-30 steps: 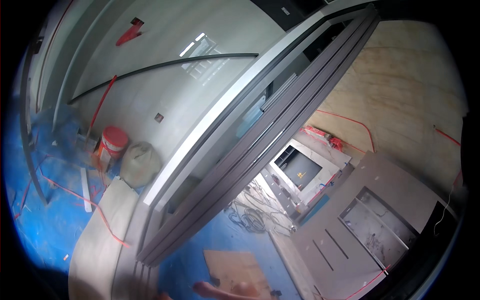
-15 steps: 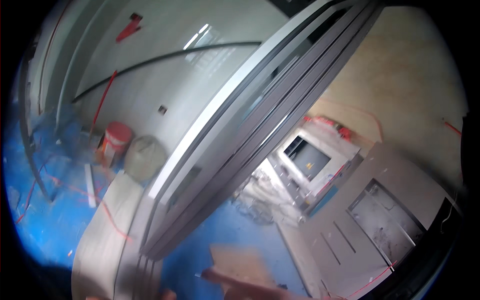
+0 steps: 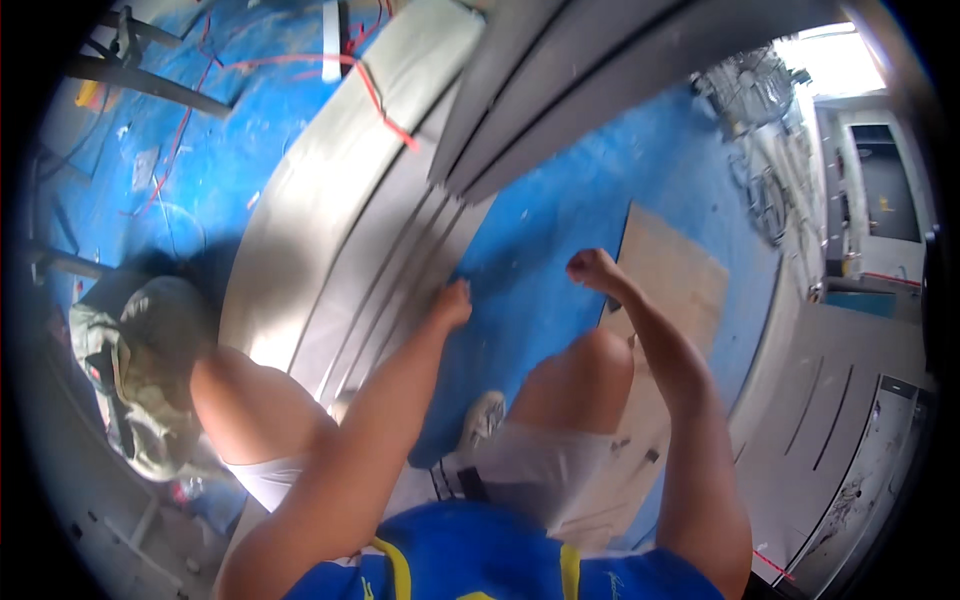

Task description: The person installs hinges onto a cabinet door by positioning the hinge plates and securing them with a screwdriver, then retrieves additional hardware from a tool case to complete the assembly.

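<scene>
My left hand [image 3: 455, 303] is closed, its fingers curled, over the right edge of the grey floor track [image 3: 385, 270]. Whatever it may hold is too small or hidden to make out. My right hand [image 3: 592, 268] is curled closed above the blue floor covering [image 3: 545, 225], left of a brown board [image 3: 675, 280]; any thing inside it is hidden. Ahead of both hands, the lower end of the grey sliding door panels [image 3: 520, 110] stands at the track. My bent knees and a light shoe [image 3: 484, 418] show between my forearms.
A pale strip of sheeting [image 3: 290, 220] runs along the track's left side. Red cord [image 3: 370, 85] crosses the floor. A greenish bag [image 3: 150, 350] lies at the left. Coiled cable [image 3: 765, 190] and a grey cabinet panel [image 3: 800, 400] are on the right.
The view has swung down from the door panels and room to the floor and my lap. Both forearms and hands are now in full view; before, only blurred parts showed at the lower edge.
</scene>
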`<state>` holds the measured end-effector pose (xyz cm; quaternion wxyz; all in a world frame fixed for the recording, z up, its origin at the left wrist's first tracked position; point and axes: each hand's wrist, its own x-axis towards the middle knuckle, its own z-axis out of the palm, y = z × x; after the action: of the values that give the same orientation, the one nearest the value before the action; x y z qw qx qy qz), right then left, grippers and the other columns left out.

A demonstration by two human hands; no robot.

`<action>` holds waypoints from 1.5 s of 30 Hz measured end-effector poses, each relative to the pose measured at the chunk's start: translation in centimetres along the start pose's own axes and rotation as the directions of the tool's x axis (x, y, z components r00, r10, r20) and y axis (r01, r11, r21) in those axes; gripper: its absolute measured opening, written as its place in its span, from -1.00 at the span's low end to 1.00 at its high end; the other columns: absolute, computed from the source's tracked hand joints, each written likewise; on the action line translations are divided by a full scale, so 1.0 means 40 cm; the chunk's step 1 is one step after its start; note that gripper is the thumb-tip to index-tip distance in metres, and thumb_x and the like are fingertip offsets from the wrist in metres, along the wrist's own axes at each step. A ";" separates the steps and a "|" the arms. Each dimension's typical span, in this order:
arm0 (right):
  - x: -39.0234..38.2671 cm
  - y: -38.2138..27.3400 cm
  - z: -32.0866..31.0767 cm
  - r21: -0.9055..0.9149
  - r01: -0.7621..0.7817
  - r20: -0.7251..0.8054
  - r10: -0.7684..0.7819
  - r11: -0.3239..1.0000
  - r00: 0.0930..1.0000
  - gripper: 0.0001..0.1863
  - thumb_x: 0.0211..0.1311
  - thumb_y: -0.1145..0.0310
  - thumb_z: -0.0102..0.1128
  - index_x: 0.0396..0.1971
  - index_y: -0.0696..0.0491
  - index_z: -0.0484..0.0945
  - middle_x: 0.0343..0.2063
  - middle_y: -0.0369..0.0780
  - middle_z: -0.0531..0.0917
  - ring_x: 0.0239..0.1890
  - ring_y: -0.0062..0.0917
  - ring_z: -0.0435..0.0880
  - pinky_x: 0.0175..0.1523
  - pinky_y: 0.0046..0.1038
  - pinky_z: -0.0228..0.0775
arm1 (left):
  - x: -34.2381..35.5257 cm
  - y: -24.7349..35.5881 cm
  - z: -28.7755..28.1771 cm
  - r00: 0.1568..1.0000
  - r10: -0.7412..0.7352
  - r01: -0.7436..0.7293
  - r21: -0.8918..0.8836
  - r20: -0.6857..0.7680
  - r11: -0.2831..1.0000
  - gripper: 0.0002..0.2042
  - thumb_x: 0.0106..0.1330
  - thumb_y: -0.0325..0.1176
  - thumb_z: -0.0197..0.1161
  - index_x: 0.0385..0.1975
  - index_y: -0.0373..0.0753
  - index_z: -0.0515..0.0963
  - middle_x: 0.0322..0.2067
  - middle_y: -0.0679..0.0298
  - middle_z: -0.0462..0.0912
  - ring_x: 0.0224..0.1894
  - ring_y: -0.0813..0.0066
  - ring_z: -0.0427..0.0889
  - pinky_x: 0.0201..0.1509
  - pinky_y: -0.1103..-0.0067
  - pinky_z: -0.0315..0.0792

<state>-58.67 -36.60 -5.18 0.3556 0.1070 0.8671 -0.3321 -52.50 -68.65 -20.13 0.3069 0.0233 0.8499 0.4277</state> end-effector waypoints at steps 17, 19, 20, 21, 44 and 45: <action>0.170 -0.060 0.334 -0.185 0.491 -0.428 -0.519 0.851 0.739 -0.80 0.11 0.30 0.36 -0.36 0.07 0.57 -0.50 -0.20 0.62 -0.40 -0.37 0.59 -0.24 -0.33 0.44 | -0.124 0.037 -0.157 0.982 -0.100 0.186 -0.753 0.159 0.631 -0.71 0.32 -0.60 0.07 0.03 -0.34 0.35 -0.07 0.03 0.60 -0.08 0.26 0.63 0.02 0.45 0.52; 0.150 -0.171 0.312 0.085 0.492 -0.203 -0.468 0.867 0.860 -0.79 0.15 0.27 0.36 -0.36 0.08 0.56 -0.52 -0.24 0.60 -0.42 -0.48 0.53 -0.27 -0.39 0.40 | -0.152 0.096 -0.211 0.990 -0.036 0.135 -0.808 0.140 0.574 -0.66 0.34 -0.64 0.02 0.10 -0.36 0.29 -0.02 0.06 0.59 -0.04 0.33 0.62 0.07 0.51 0.51; 0.137 -0.225 0.295 0.327 0.391 0.046 -0.428 0.860 0.903 -0.76 0.19 0.24 0.35 -0.37 0.09 0.55 -0.53 -0.27 0.58 -0.44 -0.58 0.48 -0.30 -0.45 0.35 | -0.162 0.125 -0.233 0.991 -0.009 0.116 -0.806 0.137 0.581 -0.65 0.34 -0.64 0.00 0.12 -0.37 0.25 -0.01 0.03 0.58 -0.02 0.30 0.62 0.10 0.50 0.51; 0.124 -0.278 0.279 0.456 0.317 0.230 -0.454 0.832 0.861 -0.74 0.27 0.22 0.30 -0.41 0.12 0.54 -0.55 -0.34 0.56 -0.45 -0.70 0.40 -0.33 -0.56 0.27 | -0.171 0.140 -0.250 0.991 0.016 0.097 -0.802 0.131 0.590 -0.64 0.35 -0.65 -0.02 0.14 -0.38 0.21 0.00 0.00 0.58 0.01 0.28 0.62 0.13 0.49 0.50; 0.210 -0.386 0.250 0.312 0.395 0.396 -0.496 0.864 0.773 -0.77 0.28 0.29 0.29 -0.46 0.14 0.60 -0.52 -0.30 0.66 -0.48 -0.72 0.55 -0.42 -0.65 0.34 | -0.098 0.129 -0.237 0.842 -0.259 -0.011 -0.494 -0.473 0.869 -0.74 0.44 -0.15 0.15 -0.21 -0.25 0.48 -0.37 0.27 0.59 -0.32 0.52 0.54 -0.25 0.55 0.45; 0.210 -0.371 0.244 0.282 0.405 0.407 -0.491 0.870 0.770 -0.77 0.27 0.30 0.29 -0.46 0.16 0.60 -0.52 -0.30 0.66 -0.49 -0.71 0.55 -0.42 -0.64 0.36 | -0.090 0.142 -0.235 0.920 -0.201 -0.061 -0.629 -0.337 0.775 -0.76 0.43 -0.18 0.15 -0.25 -0.26 0.48 -0.40 0.28 0.59 -0.34 0.56 0.53 -0.27 0.56 0.44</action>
<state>-65.69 -54.62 -8.65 0.4523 -0.1551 0.7227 -0.4990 -55.93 -72.86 -9.93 0.1395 -0.1973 0.7017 0.6702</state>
